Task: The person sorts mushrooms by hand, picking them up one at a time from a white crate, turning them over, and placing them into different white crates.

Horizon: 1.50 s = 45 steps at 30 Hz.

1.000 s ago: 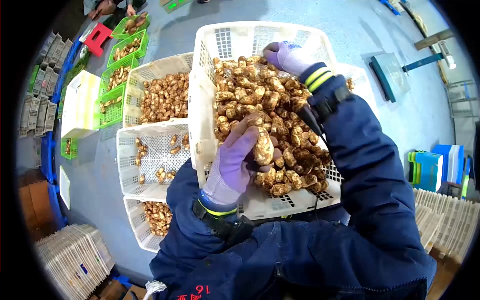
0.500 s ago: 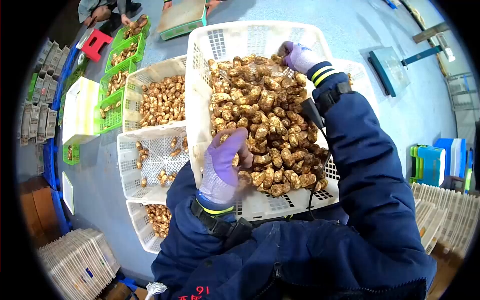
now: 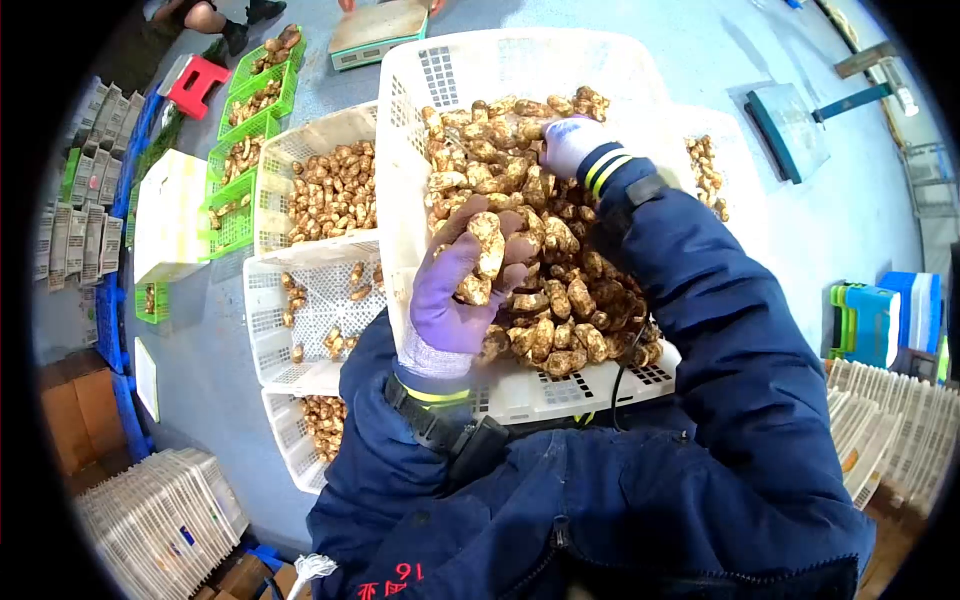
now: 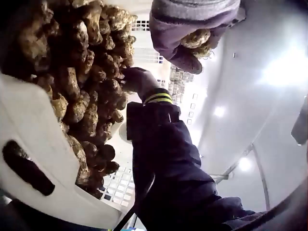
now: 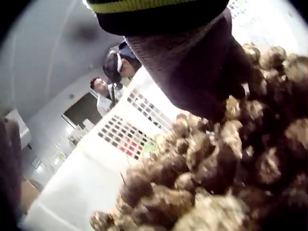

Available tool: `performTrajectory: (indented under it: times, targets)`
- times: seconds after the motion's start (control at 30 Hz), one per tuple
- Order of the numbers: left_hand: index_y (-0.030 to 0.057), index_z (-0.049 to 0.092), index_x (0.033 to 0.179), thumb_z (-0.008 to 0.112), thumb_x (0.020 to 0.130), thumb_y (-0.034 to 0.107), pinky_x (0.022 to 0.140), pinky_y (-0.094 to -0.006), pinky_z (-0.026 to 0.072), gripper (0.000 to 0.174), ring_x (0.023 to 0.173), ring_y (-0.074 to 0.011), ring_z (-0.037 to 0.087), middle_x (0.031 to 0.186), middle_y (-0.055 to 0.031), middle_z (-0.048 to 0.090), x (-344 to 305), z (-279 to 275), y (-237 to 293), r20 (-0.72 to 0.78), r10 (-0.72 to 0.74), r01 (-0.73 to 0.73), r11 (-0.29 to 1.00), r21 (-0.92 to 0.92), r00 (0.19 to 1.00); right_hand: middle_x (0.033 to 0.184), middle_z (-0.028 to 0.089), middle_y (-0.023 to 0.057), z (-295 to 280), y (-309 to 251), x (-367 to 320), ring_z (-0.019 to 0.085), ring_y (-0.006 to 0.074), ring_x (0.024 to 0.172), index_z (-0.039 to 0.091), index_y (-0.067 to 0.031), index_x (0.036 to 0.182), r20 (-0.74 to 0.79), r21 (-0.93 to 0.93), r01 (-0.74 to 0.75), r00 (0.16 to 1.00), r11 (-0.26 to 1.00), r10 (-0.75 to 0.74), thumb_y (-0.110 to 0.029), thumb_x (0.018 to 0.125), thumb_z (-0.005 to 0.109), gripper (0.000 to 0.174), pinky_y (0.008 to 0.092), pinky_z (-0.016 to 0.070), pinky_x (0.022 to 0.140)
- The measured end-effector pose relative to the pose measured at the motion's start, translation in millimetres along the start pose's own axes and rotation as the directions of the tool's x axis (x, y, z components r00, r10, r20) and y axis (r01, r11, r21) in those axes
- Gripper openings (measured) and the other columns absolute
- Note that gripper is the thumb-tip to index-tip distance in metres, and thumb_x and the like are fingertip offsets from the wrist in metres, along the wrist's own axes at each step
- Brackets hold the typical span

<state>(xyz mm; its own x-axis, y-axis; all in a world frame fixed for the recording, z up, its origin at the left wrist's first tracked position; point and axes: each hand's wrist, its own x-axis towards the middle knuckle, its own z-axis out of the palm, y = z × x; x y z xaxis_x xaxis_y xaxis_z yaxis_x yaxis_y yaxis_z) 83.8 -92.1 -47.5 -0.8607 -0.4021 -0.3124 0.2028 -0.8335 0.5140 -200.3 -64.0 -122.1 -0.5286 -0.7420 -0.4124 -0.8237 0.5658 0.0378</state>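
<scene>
Stubby brown-and-cream mushrooms [image 3: 560,300] lie heaped in a large white crate [image 3: 505,400] in front of me. My gloved left hand [image 3: 445,305] is turned palm up over the crate's near left part, thumb and fingers curled round a pale mushroom [image 3: 487,245], with another mushroom [image 3: 473,291] lower in the palm. The left wrist view shows this hand [image 4: 192,29] raised beside the heap. My right hand [image 3: 578,145] reaches down into the far side of the heap, its fingertips hidden among mushrooms; I cannot tell whether it grips one.
More white crates [image 3: 312,372] with mushrooms stand to the left, and another sits behind at right. Green baskets [image 3: 232,230], a red stool [image 3: 197,86] and a scale [image 3: 380,35] are farther off. A platform scale [image 3: 785,130] stands at right. A black cable [image 3: 617,385] hangs over the near rim.
My left hand has turned from palm down to palm up, now showing mushrooms in it. My right hand has come from the heap's far edge nearer and to the left.
</scene>
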Motion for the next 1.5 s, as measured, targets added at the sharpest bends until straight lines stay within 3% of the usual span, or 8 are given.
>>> performTrajectory:
  times: [0.27, 0.4, 0.63, 0.8, 0.97, 1.23, 1.4, 1.5]
  targets:
    - [0.0026, 0.045, 0.141, 0.057, 0.088, 0.006, 0.092, -0.0404, 0.0541, 0.054, 0.112, -0.0301, 0.063, 0.117, -0.0143, 0.061, 0, -2, -4, -0.028, 0.122, -0.117, 0.984, 0.135, 0.992, 0.103, 0.070, 0.0191, -19, 16, -26, 0.067, 0.0320, 0.099, 0.067, -0.0020, 0.112, -0.009, 0.374, 0.015, 1.000, 0.927, -0.012, -0.034, 0.085, 0.067, 0.042, 0.0440, 0.0518, 0.087]
    - [0.0010, 0.049, 0.137, 0.053, 0.087, 0.002, 0.089, -0.0405, 0.0558, 0.050, 0.112, -0.0305, 0.062, 0.120, -0.0146, 0.060, 6, -14, -10, -0.068, 0.143, -0.123, 0.963, 0.241, 0.987, 0.098, 0.070, 0.0074, -33, 13, -91, 0.067, 0.0175, 0.084, 0.065, -0.0011, 0.116, -0.153, 0.967, 0.101, 0.964, -0.234, -0.218, -0.027, 0.091, 0.065, 0.036, 0.0326, 0.0557, 0.077]
    - [0.0032, 0.044, 0.141, 0.054, 0.089, 0.009, 0.096, -0.0463, 0.0524, 0.053, 0.118, -0.0332, 0.059, 0.135, -0.0196, 0.053, 11, -13, -5, 0.083, 0.025, -0.034, 0.994, 0.103, 0.996, 0.109, 0.064, 0.0069, -26, -1, -137, 0.062, 0.0117, 0.092, 0.056, 0.0019, 0.128, -0.292, 0.788, -0.046, 0.850, -0.614, -0.439, -0.011, 0.095, 0.059, 0.035, 0.0273, 0.0562, 0.079]
    - [0.0047, 0.040, 0.144, 0.055, 0.093, 0.022, 0.102, -0.0555, 0.0470, 0.056, 0.130, -0.0416, 0.048, 0.140, -0.0230, 0.048, 16, -10, -2, 0.295, 0.061, -0.007, 0.984, -0.179, 0.954, 0.128, 0.061, 0.0077, -8, -4, -128, 0.063, 0.0145, 0.099, 0.063, -0.0005, 0.119, -0.319, 0.864, 0.102, 0.869, -0.492, -0.380, -0.002, 0.094, 0.053, 0.027, 0.0270, 0.0547, 0.083]
    - [0.0058, 0.037, 0.145, 0.042, 0.096, 0.059, 0.102, -0.0598, 0.0440, 0.073, 0.133, -0.0425, 0.044, 0.144, -0.0229, 0.045, 18, -13, 3, 0.184, -0.003, 0.056, 0.958, -0.281, 0.983, 0.128, 0.061, 0.0087, -2, -2, -126, 0.066, 0.0191, 0.100, 0.071, -0.0066, 0.110, -0.713, 0.598, 0.784, 0.616, 0.170, -0.334, -0.001, 0.091, 0.057, 0.024, 0.0303, 0.0575, 0.082]
    - [0.0049, 0.033, 0.147, 0.039, 0.098, 0.058, 0.102, -0.0584, 0.0449, 0.073, 0.131, -0.0403, 0.046, 0.142, -0.0223, 0.046, 17, -2, 1, 0.078, 0.052, -0.030, 0.965, -0.259, 0.996, 0.112, 0.067, 0.0129, -31, -12, -155, 0.067, 0.0136, 0.089, 0.059, 0.0008, 0.127, -0.334, 0.906, 0.201, 0.879, -0.371, -0.341, -0.022, 0.091, 0.066, 0.043, 0.0281, 0.0579, 0.072]
    - [0.0042, 0.035, 0.147, 0.037, 0.097, 0.060, 0.103, -0.0530, 0.0451, 0.075, 0.127, -0.0366, 0.049, 0.143, -0.0223, 0.043, 14, -4, 3, 0.017, 0.081, -0.079, 0.993, -0.086, 0.997, 0.121, 0.061, 0.0087, -12, -38, -163, 0.065, 0.0157, 0.097, 0.070, -0.0059, 0.105, -0.650, 0.706, 0.707, 0.670, 0.042, -0.359, -0.016, 0.089, 0.066, 0.020, 0.0279, 0.0519, 0.081]
    - [0.0055, 0.034, 0.148, 0.029, 0.097, 0.064, 0.098, -0.0470, 0.0488, 0.078, 0.121, -0.0309, 0.055, 0.140, -0.0206, 0.047, 18, -9, -1, -0.016, 0.240, -0.216, 0.900, 0.379, 0.971, 0.121, 0.061, 0.0198, -25, -77, -190, 0.066, 0.0257, 0.101, 0.059, -0.0005, 0.123, -0.257, 0.963, 0.267, 0.947, 0.030, -0.195, -0.032, 0.082, 0.073, 0.054, 0.0331, 0.0518, 0.086]
